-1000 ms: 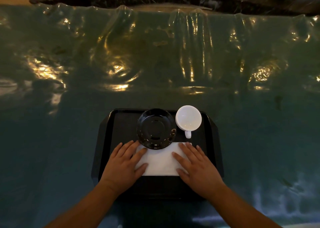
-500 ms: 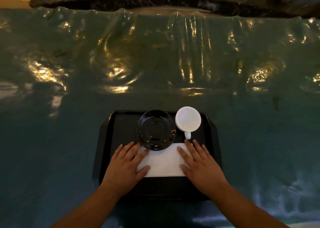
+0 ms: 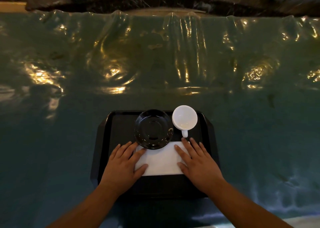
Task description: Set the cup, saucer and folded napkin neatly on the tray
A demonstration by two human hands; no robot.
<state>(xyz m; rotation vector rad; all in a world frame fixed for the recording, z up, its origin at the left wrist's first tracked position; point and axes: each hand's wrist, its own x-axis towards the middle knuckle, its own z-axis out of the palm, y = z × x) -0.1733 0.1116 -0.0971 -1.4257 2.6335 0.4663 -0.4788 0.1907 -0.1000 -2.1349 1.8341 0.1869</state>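
Head view, looking down: black plastic tray (image 3: 103, 141), rectangular with clipped corners and a raised rim, lay on a table draped in glossy teal plastic sheeting (image 3: 155, 63), wrinkled and streaked with warm glints. Black saucer (image 3: 153, 129), round, glossy, with a ringed well, sat at the tray's far edge near the middle, its near rim overlapping the far edge of the napkin. White cup (image 3: 184, 118), smooth ceramic, upright and empty, stood just beside the saucer toward the tray's far right corner, apparently touching its rim, small loop handle pointing toward the near edge. Folded white napkin (image 3: 161, 160), a flat matte rectangle, lay across the tray's middle, long sides parallel to the near edge.

Left hand (image 3: 123, 163) rested flat, palm down, fingers spread and loose, fingertips (image 3: 143, 150) pressing the napkin's left end, thumb on its near left corner; gripped nothing. Right hand (image 3: 197, 162) likewise lay flat and released, fingers spread over the napkin's right end, covering that edge; longest fingertips reached close to the cup's handle, contact not discernible. Both bare forearms entered from the near side. Beyond the table's far edge, dark, cluttered shapes, too dim to identify.
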